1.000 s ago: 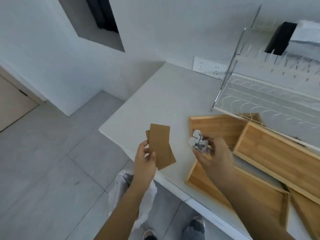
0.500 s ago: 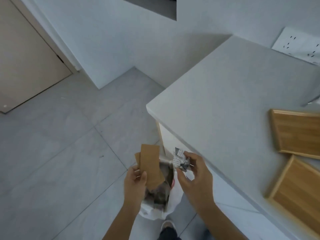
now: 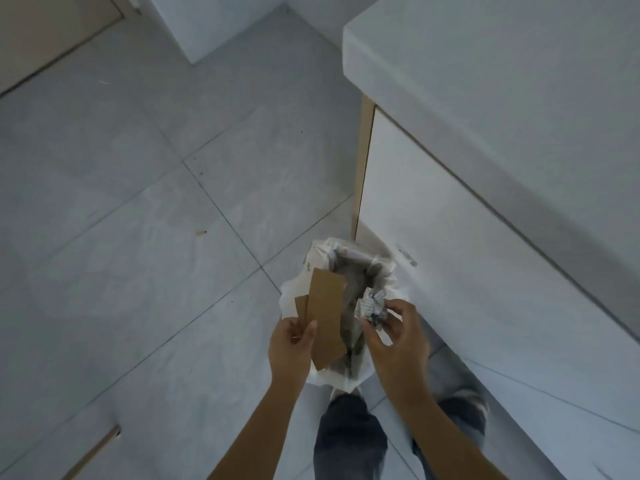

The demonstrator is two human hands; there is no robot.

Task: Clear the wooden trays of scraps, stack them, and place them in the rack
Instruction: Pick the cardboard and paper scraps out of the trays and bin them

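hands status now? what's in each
Left hand: closed on two flat brown cardboard pieces.
Right hand: closed on a crumpled grey-and-white paper wad, over the white-lined bin.

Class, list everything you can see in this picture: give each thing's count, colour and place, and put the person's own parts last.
Cardboard pieces: two, brown, held over the bin.
Crumpled paper: one, white with grey print, held over the bin.
Bin with bag liner: one, white, on the floor beside the cabinet.
Counter: one, pale grey, upper right.
Cabinet: one, white, under the counter.
Floor tiles: many, grey, left.
Left hand: one, gripping the cardboard.
Right hand: one, fingers pinching the paper.
Legs: two, dark trousers, bottom.
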